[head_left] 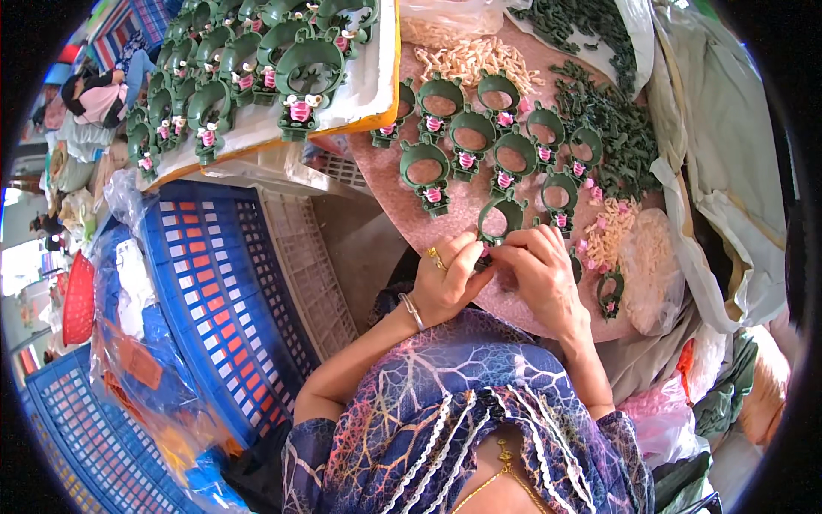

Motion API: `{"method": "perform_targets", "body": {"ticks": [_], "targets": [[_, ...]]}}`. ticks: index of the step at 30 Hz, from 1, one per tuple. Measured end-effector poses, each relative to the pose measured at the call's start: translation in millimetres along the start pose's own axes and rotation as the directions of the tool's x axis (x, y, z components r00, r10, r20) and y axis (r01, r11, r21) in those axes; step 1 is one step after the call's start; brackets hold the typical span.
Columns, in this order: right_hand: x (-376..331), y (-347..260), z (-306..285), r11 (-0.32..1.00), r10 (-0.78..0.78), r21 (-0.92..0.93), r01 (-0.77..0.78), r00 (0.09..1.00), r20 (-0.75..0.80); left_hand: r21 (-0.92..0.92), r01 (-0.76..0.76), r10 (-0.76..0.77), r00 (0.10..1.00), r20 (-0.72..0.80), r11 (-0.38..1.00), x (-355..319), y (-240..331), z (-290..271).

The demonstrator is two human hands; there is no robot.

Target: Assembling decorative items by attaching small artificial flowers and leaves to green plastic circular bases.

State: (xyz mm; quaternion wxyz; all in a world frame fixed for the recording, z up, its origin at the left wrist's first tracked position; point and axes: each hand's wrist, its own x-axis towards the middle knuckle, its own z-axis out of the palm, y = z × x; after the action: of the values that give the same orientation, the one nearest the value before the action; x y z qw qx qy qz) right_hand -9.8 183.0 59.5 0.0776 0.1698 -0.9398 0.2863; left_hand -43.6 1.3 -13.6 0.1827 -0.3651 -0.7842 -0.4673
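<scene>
Low over the near edge of the pink round table, my left hand (449, 276) and my right hand (545, 276) are close together, fingers pinched. Between them they hold a dark green plastic ring piece (515, 212), ring upward, its lower end at my fingertips. A bit of pink shows there; my fingers hide the rest. Just beyond lie several like green ring pieces (461, 146) with small pink-and-white figures at their bases. One more small green piece (610, 295) lies to the right of my right hand.
Cream-coloured small parts (479, 62) and dark green small parts (599, 111) lie heaped on the table. A white tray (381, 64) of ring pieces stands at the upper left. Blue crates (184, 283) stand at my left; plastic sacks (719, 163) hang at the right.
</scene>
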Motion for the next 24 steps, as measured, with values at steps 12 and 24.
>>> {"method": "perform_targets", "body": {"ticks": [12, 24], "targets": [[-8.0, -8.3, -1.9, 0.956, 0.221, 0.211, -0.203, 0.973, -0.066, 0.057, -0.011, 0.011, 1.000, -0.008, 0.998, -1.3, -1.9, 0.5], [4.8, -20.0, -1.7, 0.989, 0.146, 0.013, -0.146, 0.989, 0.005, 0.110, -0.176, 0.181, 0.983, -0.040, 0.978, -3.0, -3.7, 0.2]]}}
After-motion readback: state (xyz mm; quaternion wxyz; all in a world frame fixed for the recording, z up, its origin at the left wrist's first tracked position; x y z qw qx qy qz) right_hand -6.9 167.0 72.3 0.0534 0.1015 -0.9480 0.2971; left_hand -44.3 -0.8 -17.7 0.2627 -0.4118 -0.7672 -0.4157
